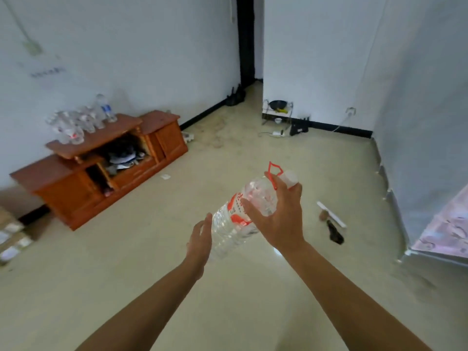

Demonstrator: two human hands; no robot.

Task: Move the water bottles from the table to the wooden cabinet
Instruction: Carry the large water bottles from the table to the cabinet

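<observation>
Midair, right hand (276, 214) grips bottle (229, 228); left hand (200, 239) flat.

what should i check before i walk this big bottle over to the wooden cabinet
1. Grip: right hand curls round the upper part of the large clear plastic water bottle with the red handle: ok.
2. Support: left hand lies against its lower part, fingers straight: ok.
3. Closure: white cap is on; tightness: cannot tell.
4. Landing spot: clear bottles crowd the raised top of the orange-brown wooden cabinet; its lower right-hand top is bare: ok.
5. Path: only a small white scrap shows on the pale floor before the cabinet: ok.
</observation>
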